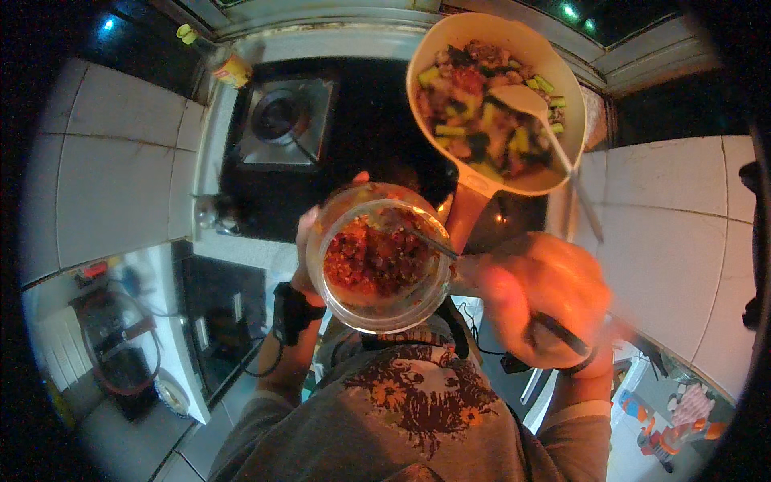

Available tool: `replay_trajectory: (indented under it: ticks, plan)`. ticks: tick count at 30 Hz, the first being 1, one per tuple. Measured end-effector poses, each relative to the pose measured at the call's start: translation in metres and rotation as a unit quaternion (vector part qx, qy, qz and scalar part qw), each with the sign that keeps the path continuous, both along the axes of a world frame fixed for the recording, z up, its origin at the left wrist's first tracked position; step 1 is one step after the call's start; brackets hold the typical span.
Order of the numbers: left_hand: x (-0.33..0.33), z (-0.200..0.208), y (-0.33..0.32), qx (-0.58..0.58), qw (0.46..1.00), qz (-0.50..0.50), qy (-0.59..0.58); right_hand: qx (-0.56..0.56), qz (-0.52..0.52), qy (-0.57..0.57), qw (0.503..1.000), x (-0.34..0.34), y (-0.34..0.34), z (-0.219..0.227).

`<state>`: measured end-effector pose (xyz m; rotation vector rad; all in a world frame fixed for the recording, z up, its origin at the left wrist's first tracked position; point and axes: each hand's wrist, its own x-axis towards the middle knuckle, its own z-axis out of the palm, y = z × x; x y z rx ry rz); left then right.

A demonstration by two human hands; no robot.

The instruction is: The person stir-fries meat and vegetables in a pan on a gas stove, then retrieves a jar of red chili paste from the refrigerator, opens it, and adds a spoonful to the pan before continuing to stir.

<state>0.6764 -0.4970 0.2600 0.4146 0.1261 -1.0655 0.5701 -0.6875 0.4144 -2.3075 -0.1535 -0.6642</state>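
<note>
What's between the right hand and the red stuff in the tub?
In the head view, a utensil's stem crosses the clear tub's rim between the right hand and the red chunky stuff.

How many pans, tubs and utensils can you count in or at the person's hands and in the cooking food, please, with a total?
Pan: 1
Clear tub: 1, in the left hand
Utensils: 2, a pale one in the pan, a slim one in the right hand
Total: 4

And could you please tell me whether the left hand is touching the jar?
Touching: the head view shows the left hand wrapped around the jar, with no gap along its left side.
</note>
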Motion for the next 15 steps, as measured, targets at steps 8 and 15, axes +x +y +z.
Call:
replay_trajectory:
  ticks: [8, 15]
  plan:
    - [0.002, -0.009, 0.004, 0.106, 0.989, -0.008, -0.103, 0.063, 0.029, 0.017, 0.997, 0.008, 0.013, -0.005]
    - [-0.008, -0.013, 0.017, 0.051, 0.996, -0.018, -0.066, 0.209, 0.043, 0.07, 0.975, 0.003, 0.014, -0.009]
